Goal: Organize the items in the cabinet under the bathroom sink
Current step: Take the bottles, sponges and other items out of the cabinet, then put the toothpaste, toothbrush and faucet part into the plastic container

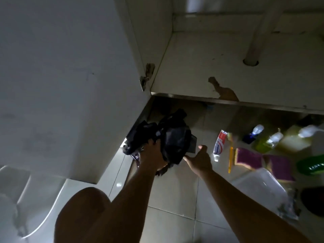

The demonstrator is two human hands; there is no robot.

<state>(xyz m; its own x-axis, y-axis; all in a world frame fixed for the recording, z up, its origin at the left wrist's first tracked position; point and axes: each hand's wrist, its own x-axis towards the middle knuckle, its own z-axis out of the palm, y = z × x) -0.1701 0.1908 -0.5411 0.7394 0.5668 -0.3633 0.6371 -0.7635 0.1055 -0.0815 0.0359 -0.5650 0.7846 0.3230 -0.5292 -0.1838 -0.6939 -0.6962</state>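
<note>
Left hand (151, 151) grips crumpled black bags (175, 135); right hand (199, 159) open, fingers straight, just beside. Best: compress bags, lift onto cabinet floor (201, 67) ahead, tuck into corner

Head cam, fwd-down, near cabinet (201, 55)

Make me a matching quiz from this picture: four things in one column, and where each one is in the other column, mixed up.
Things
1. black bag bundle
2. toothpaste tube
3. white pipe
4. clear tub

Places
A. goes down through the cabinet floor
B. gripped in the left hand
C. lying on the tiles beside the yellow toothbrush
D. on the tiles next to the purple sponges

Pairs: 1-B, 2-C, 3-A, 4-D
</note>
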